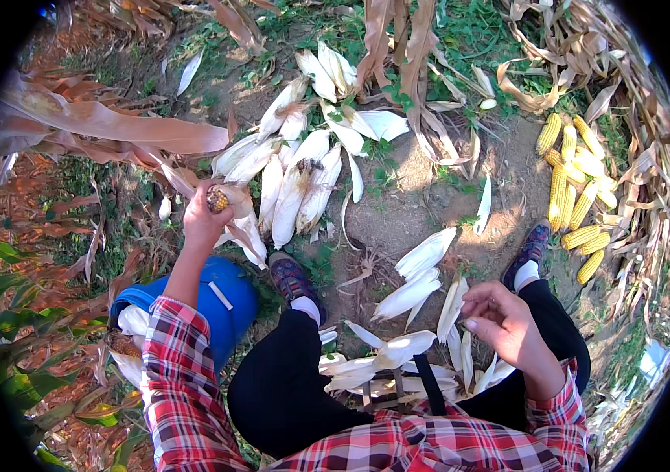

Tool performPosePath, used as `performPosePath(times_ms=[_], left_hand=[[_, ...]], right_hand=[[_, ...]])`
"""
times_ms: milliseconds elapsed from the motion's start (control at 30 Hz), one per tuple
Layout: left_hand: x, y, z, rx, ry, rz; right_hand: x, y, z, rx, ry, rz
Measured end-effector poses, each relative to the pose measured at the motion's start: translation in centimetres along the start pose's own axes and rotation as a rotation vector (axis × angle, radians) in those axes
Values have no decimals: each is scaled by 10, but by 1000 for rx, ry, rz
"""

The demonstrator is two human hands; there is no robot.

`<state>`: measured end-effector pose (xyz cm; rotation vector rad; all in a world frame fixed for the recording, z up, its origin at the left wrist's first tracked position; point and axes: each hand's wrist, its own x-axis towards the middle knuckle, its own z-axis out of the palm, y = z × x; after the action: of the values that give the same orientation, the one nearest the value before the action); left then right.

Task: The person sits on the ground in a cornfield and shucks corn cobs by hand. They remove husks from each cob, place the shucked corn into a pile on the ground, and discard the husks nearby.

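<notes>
My left hand (203, 219) is closed around an ear of corn (218, 199) with yellow and dark kernels, seen nearly end-on. Behind it lies a heap of pale husked ears (294, 193), partly covered by that hand. Loosely curled, with thumb and fingers apart, my right hand (506, 324) hovers over loose husks (452, 308) between my legs and holds nothing I can see.
Beside my left leg a blue plastic container (229, 303) lies tilted, pale husks at its mouth. Peeled yellow cobs (561, 193) are piled at the far right, beyond my right shoe (534, 244). Dry corn stalks (402, 55) and leaves surround the bare soil.
</notes>
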<state>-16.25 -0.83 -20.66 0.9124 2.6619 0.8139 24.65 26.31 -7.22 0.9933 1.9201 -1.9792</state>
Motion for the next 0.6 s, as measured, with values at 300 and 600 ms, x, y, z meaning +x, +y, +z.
performPosePath(times_ms=[300,600], left_hand=[[-69,273,-64,-918,-431,-112],[-106,357,5,-1233,-509,-91]], right_hand=[[-13,11,-24,-231,139,-534],[-16,21,-25,-38,-34,-509]])
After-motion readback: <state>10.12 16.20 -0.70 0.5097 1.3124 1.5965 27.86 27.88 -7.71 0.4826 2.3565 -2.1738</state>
